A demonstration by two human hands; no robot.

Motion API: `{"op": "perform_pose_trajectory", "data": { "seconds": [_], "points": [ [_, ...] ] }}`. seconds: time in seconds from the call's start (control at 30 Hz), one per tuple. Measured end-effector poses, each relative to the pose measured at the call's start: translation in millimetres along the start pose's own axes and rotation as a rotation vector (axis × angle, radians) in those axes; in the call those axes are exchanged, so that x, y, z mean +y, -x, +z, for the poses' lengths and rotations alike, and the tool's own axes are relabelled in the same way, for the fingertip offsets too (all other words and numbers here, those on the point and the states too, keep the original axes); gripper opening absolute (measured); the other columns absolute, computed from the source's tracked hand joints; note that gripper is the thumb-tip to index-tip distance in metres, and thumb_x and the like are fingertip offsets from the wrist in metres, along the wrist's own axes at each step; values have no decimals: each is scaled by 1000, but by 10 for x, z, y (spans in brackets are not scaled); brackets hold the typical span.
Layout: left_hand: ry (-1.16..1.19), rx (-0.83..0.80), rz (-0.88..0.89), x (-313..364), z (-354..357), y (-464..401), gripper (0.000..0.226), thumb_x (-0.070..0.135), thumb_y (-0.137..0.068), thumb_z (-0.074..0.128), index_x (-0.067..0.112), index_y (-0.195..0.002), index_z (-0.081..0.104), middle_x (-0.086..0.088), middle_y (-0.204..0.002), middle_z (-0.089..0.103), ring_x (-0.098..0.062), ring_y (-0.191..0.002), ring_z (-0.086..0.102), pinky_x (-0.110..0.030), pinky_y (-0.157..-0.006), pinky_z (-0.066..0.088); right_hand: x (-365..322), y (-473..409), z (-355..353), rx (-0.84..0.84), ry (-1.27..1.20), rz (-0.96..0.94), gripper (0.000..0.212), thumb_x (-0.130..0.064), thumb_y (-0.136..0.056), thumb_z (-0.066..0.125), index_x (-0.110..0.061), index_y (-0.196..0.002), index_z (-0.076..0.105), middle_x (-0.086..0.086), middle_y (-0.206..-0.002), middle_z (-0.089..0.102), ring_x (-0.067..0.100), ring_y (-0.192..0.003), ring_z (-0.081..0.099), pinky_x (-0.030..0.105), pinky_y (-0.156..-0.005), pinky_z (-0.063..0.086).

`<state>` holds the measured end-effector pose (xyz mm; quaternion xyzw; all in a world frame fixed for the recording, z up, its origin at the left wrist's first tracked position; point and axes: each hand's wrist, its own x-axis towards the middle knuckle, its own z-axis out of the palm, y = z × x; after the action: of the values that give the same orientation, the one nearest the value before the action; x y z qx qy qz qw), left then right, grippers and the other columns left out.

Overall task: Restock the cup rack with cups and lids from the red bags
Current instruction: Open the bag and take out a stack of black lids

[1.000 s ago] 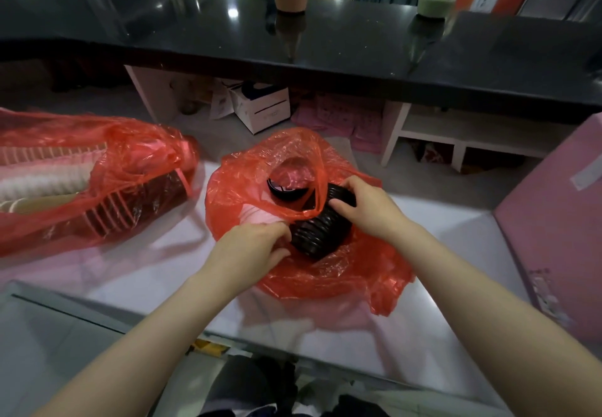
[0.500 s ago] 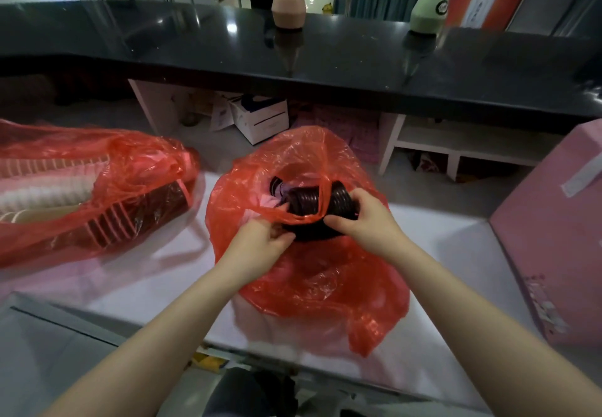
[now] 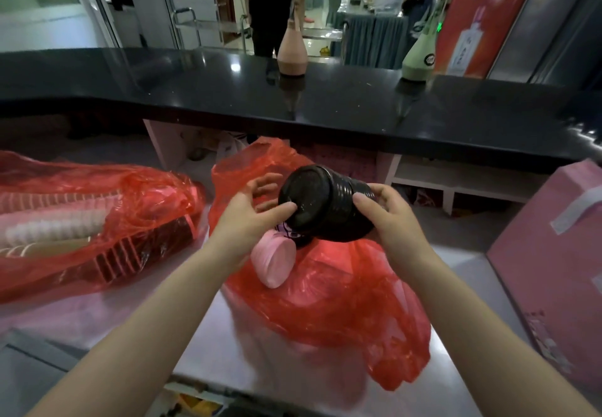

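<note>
A stack of black lids [image 3: 325, 208] is lifted above the middle red bag [image 3: 325, 299], lying on its side with its flat end facing me. My right hand [image 3: 387, 218] grips the stack's right end, fingers curled round it. My left hand [image 3: 250, 214] touches the stack's left end face with its thumb, the other fingers spread behind. A stack of pink lids [image 3: 273, 262] pokes out of the bag just below. A second red bag [image 3: 81, 221] on the left holds rows of white, brown and dark red cups. No cup rack is in view.
The bags lie on a pale worktop [image 3: 208, 335]. A raised black counter [image 3: 293, 104] runs across behind, with a pink vase [image 3: 292, 55] and a green bottle [image 3: 418, 61] on it. A pink box [image 3: 553, 253] stands at the right. A person stands beyond the counter.
The black lid stack has come up out of the red bag and tipped on its side. My left hand let go of the bag's edge and moved to the stack's end. The pink lids now show.
</note>
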<state>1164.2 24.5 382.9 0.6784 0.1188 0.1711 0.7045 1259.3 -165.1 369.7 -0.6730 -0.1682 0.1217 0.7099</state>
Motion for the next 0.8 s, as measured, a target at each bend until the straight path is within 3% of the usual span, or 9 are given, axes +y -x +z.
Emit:
{"op": "perform_pose_trajectory", "data": {
  "seconds": [0.13, 0.23, 0.37, 0.57, 0.7, 0.8],
  "points": [
    [322, -302, -360, -12, -81, 66, 71, 27, -62, 83, 18, -127, 58, -13, -126, 61, -29, -112, 61, -45, -90, 53, -21, 53, 74, -64, -48, 26, 37, -36, -75, 68, -20, -107, 57, -5, -87, 73, 15, -81, 71, 33, -67, 56],
    [412, -442, -412, -38, -85, 101, 69, 33, -53, 84, 18, -118, 66, -15, -126, 62, -31, -118, 57, -52, -99, 45, -33, 70, 181, -74, -105, 20, 19, -22, -89, 64, -16, -104, 55, -4, -81, 73, 16, -79, 70, 40, -71, 58],
    [480, -414, -371, -51, -108, 78, 53, 26, -61, 73, 17, -113, 70, -16, -124, 63, -32, -115, 60, -49, -93, 51, -111, 79, 251, -105, -96, 12, 16, -18, -92, 60, -15, -106, 54, -3, -80, 72, 16, -78, 69, 36, -70, 58],
    [524, -407, -352, -8, -153, 81, 80, 45, -55, 85, 16, -126, 60, -16, -131, 58, -36, -120, 55, -51, -94, 48, -189, 89, 287, -215, -29, 11, 25, -15, -90, 62, -12, -112, 52, 0, -87, 71, 20, -85, 67, 43, -80, 53],
    [521, -340, -304, 61, -262, 38, 72, 39, -47, 90, 16, -113, 70, -16, -128, 60, -34, -117, 58, -47, -88, 52, -236, 49, 291, -169, 139, -82, 24, -22, -89, 65, -21, -112, 59, -5, -96, 72, 6, -86, 67, 18, -67, 50],
    [508, -312, -232, 142, -381, 13, 72, 36, -41, 92, 16, -107, 72, -14, -117, 67, -30, -108, 64, -42, -77, 56, -219, 4, 269, -95, 249, -182, 26, -22, -85, 69, -26, -110, 62, -7, -99, 71, 5, -90, 66, 16, -70, 50]
  ]
}}
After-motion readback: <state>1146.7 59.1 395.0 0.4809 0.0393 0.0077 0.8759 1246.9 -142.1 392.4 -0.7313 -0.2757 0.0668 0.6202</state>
